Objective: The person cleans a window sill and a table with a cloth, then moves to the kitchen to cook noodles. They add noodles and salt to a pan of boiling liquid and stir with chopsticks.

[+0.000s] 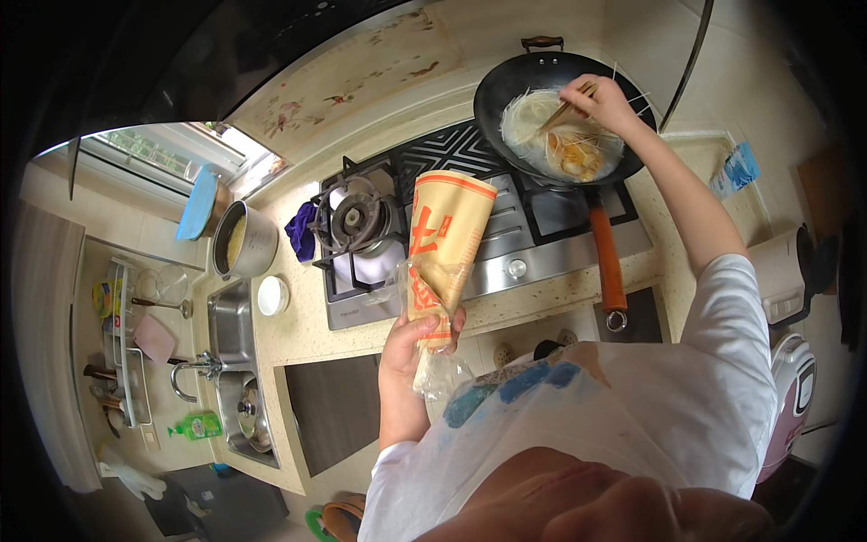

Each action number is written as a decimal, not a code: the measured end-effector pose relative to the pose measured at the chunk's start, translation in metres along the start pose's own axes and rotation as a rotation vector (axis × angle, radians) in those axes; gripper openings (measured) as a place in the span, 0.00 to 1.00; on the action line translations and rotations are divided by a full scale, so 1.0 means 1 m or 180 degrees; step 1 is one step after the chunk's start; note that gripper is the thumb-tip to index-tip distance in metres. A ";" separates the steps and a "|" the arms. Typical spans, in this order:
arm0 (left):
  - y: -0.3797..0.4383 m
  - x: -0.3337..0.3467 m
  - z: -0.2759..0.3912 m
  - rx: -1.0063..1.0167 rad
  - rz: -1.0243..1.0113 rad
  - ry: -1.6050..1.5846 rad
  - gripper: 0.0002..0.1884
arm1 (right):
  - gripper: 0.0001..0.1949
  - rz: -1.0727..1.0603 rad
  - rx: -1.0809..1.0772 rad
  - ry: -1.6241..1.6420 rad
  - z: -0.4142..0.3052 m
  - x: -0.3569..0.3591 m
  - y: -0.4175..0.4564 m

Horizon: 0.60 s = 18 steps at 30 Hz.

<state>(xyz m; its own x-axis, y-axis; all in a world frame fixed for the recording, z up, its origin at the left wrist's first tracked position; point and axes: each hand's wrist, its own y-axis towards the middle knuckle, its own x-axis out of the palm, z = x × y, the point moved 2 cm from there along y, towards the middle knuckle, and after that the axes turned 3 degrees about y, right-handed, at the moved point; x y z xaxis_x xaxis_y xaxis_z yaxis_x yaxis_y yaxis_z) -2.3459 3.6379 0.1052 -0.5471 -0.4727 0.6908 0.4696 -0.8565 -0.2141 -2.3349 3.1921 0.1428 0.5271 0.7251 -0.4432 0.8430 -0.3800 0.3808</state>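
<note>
My left hand (410, 339) grips the lower end of a noodle package (450, 230), yellow paper with red writing and loose clear plastic around its bottom. Above the stove, my right hand (593, 101) holds wooden chopsticks (565, 115) with their tips down in a black wok (491, 112). Pale thin noodles (532, 112) lie in cloudy liquid in the wok, beside a yellow-brown piece of food (576, 159) that looks like fried egg. A few stiff noodle strands stick up past the wok's rim. The wok's orange wooden handle (607, 257) points towards me.
A bare gas burner (355, 217) is on the stove's left. Further left are a purple cloth (301, 232), a white bowl (273, 296), a steel pot (261, 240) and a sink (230, 325) with a lid in it. A blue and white packet (737, 169) lies right of the wok.
</note>
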 end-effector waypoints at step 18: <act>-0.002 -0.002 -0.003 -0.0060 -0.0047 -0.0039 0.29 | 0.16 0.0267 0.0716 0.0267 -0.029 -0.059 -0.023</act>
<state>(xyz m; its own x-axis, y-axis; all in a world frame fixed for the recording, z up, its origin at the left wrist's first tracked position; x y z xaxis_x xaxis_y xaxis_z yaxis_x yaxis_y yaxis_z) -2.3476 3.6398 0.1021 -0.5454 -0.4575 0.7023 0.4484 -0.8672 -0.2167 -2.3881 3.1750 0.1839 0.5932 0.7272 -0.3454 0.8044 -0.5522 0.2190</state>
